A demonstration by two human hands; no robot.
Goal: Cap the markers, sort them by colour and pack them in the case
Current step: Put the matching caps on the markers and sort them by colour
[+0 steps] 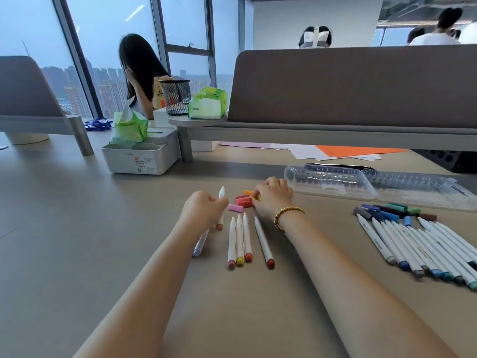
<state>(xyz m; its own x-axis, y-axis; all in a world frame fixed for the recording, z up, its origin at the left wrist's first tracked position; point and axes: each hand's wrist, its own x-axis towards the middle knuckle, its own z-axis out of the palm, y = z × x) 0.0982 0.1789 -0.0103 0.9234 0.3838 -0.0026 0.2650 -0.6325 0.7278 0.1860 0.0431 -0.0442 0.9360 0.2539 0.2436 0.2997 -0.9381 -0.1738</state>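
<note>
— Two hands over the worktop (pixel 103 254), and the left hand (pixel 205 209) has its grip curled round an orange-ended marker (pixel 221 202), white barrel poking up past the knuckles, orange end showing below the fist.

— And the right hand (pixel 272 200), beaded bracelet (pixel 287 215) on the wrist, is down among the loose warm-coloured caps (pixel 244 200): reds, an orange, with a pink cap (pixel 236 208) lying nearest the left hand. Fingers curled, pinching something yellowish at the tips (a cap, by the look, though mostly hidden).

— Between the forearms, four uncapped markers (pixel 242 241) lie side by side, coloured ends towards the camera: red-brown, yellow, orange-red, then a red one set a little apart. A lilac-ended marker (pixel 200 245) sticks out from under the left wrist.

— Over to the right, a fan of cool-coloured markers (pixel 413 244), blues, greys, teal, with their blue and green caps (pixel 387 211) heaped just beyond the tips.

— And the clear plastic case (pixel 361 187) sits open behind both groups, near the right hand. Papers (pixel 356 151) lie beyond it.
</note>
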